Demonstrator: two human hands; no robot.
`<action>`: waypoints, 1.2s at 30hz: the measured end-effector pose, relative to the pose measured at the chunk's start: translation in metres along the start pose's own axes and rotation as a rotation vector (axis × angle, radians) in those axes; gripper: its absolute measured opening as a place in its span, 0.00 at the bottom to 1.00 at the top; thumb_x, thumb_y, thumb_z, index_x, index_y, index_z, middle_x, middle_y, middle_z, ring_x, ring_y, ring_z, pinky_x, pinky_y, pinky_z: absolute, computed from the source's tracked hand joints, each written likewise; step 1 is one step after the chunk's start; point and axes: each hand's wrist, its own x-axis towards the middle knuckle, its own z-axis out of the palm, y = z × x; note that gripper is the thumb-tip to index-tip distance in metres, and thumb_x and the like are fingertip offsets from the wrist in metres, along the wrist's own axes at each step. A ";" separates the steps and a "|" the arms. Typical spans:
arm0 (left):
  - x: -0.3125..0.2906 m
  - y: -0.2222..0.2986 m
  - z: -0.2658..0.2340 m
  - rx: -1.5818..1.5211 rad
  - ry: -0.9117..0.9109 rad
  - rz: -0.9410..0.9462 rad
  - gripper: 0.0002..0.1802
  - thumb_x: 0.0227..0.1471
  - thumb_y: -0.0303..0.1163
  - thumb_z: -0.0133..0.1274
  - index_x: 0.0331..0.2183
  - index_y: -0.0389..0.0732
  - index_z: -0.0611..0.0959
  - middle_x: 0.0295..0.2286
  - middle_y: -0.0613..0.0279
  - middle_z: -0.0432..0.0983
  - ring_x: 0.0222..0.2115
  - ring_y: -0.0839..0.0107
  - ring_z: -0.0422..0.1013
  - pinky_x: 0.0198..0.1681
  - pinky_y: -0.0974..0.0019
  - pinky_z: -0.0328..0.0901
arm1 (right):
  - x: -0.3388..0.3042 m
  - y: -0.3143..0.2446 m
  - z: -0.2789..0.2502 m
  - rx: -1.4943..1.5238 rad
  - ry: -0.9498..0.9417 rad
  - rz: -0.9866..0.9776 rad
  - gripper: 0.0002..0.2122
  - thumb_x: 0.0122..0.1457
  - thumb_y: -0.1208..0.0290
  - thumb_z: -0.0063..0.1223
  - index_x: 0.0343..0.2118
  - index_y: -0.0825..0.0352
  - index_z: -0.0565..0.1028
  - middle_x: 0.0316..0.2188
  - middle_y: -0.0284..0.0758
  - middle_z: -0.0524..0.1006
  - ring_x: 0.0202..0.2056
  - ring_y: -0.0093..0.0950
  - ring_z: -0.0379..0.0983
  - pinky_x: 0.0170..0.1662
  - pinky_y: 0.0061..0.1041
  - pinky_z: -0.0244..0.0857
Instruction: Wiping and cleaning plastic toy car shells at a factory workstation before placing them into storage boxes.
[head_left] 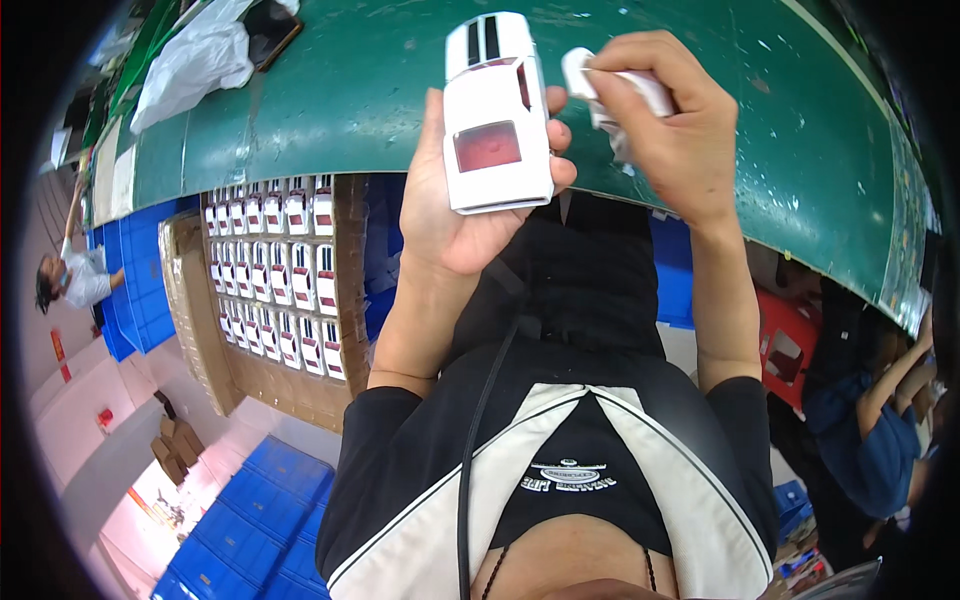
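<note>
A white toy car (495, 110) with two black stripes on one end and a reddish window rests in my left hand (445, 215). My fingers wrap its right side and the thumb lies along its left. Just right of the car, my right hand (675, 120) pinches a crumpled white cloth (645, 92), bunched between thumb and fingers. A part of the cloth hangs below the hand. The cloth and the car are apart. Both hands are held over the near edge of the green table (350, 85).
Left of me, a cardboard box (280, 385) holds rows of similar white toy cars (270, 268). A white plastic bag (200, 65) and a dark flat object (268, 30) lie on the table's far left. Blue crates (245, 520) stand lower left; a red stool (785, 345) and a co-worker (870, 430) are right.
</note>
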 end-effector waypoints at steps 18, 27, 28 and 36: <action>-0.302 0.163 -0.069 0.447 0.767 0.912 0.28 0.43 0.27 0.46 0.47 0.28 0.61 0.43 0.44 0.64 0.46 0.51 0.61 0.47 0.53 0.60 | -0.038 0.066 0.025 0.026 -0.070 0.383 0.06 0.53 0.77 0.46 0.33 0.72 0.71 0.31 0.32 0.71 0.31 0.18 0.64 0.37 0.15 0.59; -0.563 0.242 -0.115 0.876 1.239 1.041 0.16 0.50 0.33 0.46 0.40 0.34 0.69 0.35 0.56 0.70 0.34 0.66 0.69 0.34 0.66 0.67 | -0.037 0.071 0.029 -0.054 -0.032 0.402 0.08 0.54 0.73 0.47 0.36 0.70 0.70 0.33 0.31 0.71 0.32 0.19 0.66 0.36 0.16 0.61; -0.576 0.226 -0.107 0.930 1.329 0.958 0.18 0.50 0.34 0.47 0.42 0.35 0.69 0.36 0.58 0.70 0.35 0.68 0.69 0.36 0.66 0.67 | -0.034 0.071 0.031 -0.067 -0.065 0.402 0.08 0.54 0.73 0.47 0.36 0.70 0.70 0.33 0.31 0.71 0.32 0.19 0.66 0.36 0.16 0.61; -0.607 0.066 -0.114 0.819 1.468 0.470 0.27 0.42 0.37 0.56 0.45 0.40 0.68 0.37 0.66 0.68 0.36 0.76 0.66 0.35 0.70 0.65 | -0.031 0.070 0.034 -0.070 -0.025 0.387 0.09 0.53 0.72 0.48 0.36 0.70 0.70 0.32 0.34 0.72 0.32 0.22 0.68 0.36 0.18 0.63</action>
